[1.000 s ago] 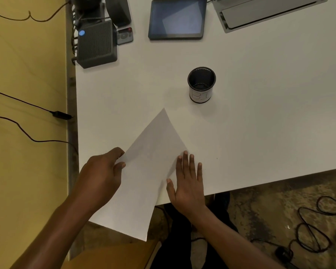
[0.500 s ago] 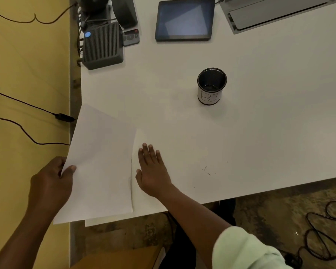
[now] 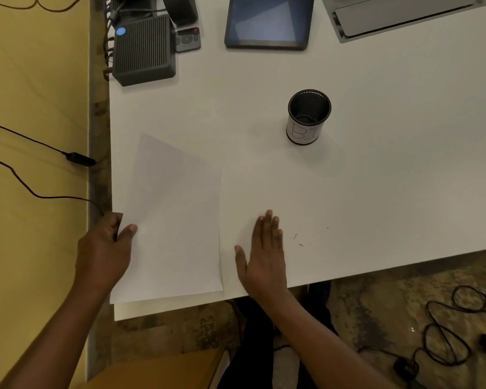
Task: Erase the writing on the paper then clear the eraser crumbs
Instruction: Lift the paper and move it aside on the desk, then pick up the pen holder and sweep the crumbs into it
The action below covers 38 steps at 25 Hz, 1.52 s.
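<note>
A blank-looking white sheet of paper lies near the table's front left corner, its near edge reaching the table's front edge. My left hand pinches the sheet's left edge, thumb on top. My right hand rests flat and open on the bare white table, just right of the paper. A few small dark eraser crumbs lie on the table to the right of my right hand. No eraser is visible.
A black mesh cup with a white label stands mid-table. At the back are a dark ribbed box, a small remote, a tablet and a grey device. Cables lie on the floor left and right.
My left hand has carried the paper from the table's centre to the left and laid it flat by the corner. My right hand slid left, then back right toward the crumbs.
</note>
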Each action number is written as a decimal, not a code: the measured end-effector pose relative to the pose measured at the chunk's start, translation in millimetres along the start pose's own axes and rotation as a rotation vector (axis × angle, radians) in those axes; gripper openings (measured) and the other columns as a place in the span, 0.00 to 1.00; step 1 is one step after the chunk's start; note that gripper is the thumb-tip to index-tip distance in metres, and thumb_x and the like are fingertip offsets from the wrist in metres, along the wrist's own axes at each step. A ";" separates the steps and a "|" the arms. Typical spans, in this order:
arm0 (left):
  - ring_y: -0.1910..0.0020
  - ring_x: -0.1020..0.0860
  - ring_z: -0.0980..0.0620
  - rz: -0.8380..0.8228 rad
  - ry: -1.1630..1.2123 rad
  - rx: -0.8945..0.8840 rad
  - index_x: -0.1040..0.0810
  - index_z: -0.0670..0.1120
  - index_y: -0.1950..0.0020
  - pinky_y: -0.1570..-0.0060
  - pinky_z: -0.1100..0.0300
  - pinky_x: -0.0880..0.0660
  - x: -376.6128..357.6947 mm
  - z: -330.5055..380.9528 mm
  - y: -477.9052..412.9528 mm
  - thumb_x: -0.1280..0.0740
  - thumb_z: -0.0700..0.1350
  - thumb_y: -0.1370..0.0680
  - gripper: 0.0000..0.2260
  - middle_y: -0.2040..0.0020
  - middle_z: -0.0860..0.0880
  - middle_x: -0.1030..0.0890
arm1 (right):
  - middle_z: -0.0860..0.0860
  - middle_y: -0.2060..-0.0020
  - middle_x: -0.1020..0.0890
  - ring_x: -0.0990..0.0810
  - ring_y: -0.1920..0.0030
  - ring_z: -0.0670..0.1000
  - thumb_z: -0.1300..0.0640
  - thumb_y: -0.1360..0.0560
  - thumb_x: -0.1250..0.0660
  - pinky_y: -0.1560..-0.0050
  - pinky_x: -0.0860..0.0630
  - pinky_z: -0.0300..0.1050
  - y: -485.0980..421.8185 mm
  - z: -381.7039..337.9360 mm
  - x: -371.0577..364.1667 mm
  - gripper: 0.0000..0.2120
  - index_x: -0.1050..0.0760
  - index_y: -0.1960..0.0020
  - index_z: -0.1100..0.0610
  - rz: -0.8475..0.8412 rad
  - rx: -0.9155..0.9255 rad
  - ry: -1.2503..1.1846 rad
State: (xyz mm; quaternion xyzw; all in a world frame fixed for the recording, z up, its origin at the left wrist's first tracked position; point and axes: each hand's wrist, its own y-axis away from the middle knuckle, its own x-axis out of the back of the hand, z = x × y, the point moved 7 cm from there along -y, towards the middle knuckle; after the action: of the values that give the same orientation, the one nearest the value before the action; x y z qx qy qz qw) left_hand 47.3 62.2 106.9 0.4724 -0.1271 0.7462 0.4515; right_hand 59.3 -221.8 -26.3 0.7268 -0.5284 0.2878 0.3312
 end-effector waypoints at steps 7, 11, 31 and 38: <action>0.42 0.20 0.37 -0.063 0.001 0.060 0.24 0.37 0.31 0.39 0.44 0.24 -55.1 -12.2 1.0 0.33 0.43 0.16 0.16 0.41 0.39 0.18 | 0.55 0.20 0.54 0.57 0.20 0.53 0.49 0.18 0.43 0.23 0.45 0.57 42.9 13.0 -7.2 0.33 0.53 0.20 0.61 -0.166 0.269 0.007; 0.35 0.22 0.33 -0.077 -0.027 0.116 0.27 0.38 0.27 0.35 0.43 0.26 -83.8 -10.6 4.9 0.32 0.41 0.17 0.18 0.35 0.34 0.20 | 0.57 0.20 0.53 0.58 0.20 0.54 0.48 0.18 0.43 0.21 0.50 0.54 30.9 27.0 20.0 0.34 0.53 0.20 0.63 -0.123 0.245 0.043; 0.62 0.17 0.32 -0.087 -0.615 0.015 0.29 0.35 0.33 0.66 0.52 0.32 -116.4 1.5 2.8 0.35 0.49 0.17 0.20 0.56 0.34 0.18 | 0.57 0.47 0.27 0.24 0.53 0.57 0.50 0.26 0.32 0.61 0.31 0.45 -171.0 61.3 227.6 0.33 0.39 0.24 0.49 0.318 0.129 0.265; 0.40 0.22 0.32 -0.115 -0.720 -0.218 0.31 0.47 0.21 0.47 0.39 0.23 -159.9 22.5 24.4 0.47 0.71 0.23 0.39 0.28 0.35 0.27 | 0.60 0.45 0.27 0.21 0.55 0.64 0.46 0.23 0.35 0.59 0.31 0.49 -221.8 86.1 213.6 0.22 0.31 0.33 0.54 0.098 0.067 0.372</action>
State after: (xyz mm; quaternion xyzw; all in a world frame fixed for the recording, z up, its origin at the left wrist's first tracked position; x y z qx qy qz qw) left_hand 64.6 -53.8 -6.7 0.6600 -0.3295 0.4881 0.4665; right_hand 336.7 -363.6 45.5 0.6450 -0.4829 0.4506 0.3844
